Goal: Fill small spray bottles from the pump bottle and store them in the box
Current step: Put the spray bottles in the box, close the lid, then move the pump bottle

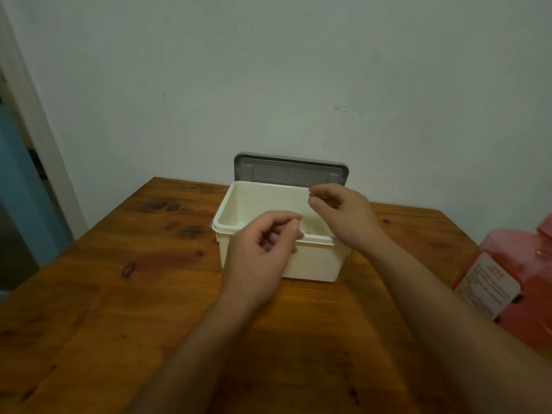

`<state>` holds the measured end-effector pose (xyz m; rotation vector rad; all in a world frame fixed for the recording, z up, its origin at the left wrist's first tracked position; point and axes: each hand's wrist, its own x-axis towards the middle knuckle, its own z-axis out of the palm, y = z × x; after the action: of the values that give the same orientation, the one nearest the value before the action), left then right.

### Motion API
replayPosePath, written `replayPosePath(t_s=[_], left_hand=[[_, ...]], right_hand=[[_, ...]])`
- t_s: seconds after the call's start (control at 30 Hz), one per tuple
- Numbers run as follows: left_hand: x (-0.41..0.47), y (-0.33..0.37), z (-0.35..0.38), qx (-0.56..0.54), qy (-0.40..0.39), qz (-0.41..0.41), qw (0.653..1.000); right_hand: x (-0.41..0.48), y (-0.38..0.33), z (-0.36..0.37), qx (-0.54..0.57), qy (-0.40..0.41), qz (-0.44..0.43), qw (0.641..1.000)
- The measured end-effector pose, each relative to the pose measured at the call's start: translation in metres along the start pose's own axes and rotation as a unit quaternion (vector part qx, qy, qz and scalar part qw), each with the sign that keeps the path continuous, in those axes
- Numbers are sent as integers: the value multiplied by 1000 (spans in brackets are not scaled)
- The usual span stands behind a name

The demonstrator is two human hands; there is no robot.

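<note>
A cream plastic box stands open in the middle of the wooden table. My left hand hovers over its near rim with the fingers loosely curled and nothing visible in them. My right hand hangs above the box's right side, thumb and forefinger close together, and it holds nothing I can see. A small pinkish shape shows inside the box between my hands; too little of it shows to tell what it is. The big red pump bottle, with a white label, stands at the right edge.
The box's grey lid leans upright against the pale wall behind the box. The wooden table stretches left and toward me. A doorway and a blue panel lie at the far left.
</note>
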<state>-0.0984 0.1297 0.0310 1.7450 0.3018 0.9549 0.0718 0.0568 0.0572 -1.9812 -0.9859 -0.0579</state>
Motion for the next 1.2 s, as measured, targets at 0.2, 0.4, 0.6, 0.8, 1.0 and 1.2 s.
replayPosePath(t_s=[0.2, 0.4, 0.6, 0.8, 1.0, 1.2], left_hand=[[38, 0, -27, -8, 80, 35, 996], [66, -5, -40, 8, 123, 35, 992], [91, -15, -49, -7, 169, 2, 986], [111, -22, -55, -26, 145, -101, 984], [130, -33, -59, -32, 68, -212, 974], [138, -39, -59, -31, -7, -230, 973]], right_hand=[[-10, 4, 0, 132, 139, 18, 981], [-7, 5, -2, 195, 186, 48, 962], [2, 8, -4, 215, 191, 72, 955], [20, 13, -3, 248, 146, 157, 945], [32, 7, -5, 279, 99, 226, 928], [39, 10, -3, 280, 65, 238, 928]])
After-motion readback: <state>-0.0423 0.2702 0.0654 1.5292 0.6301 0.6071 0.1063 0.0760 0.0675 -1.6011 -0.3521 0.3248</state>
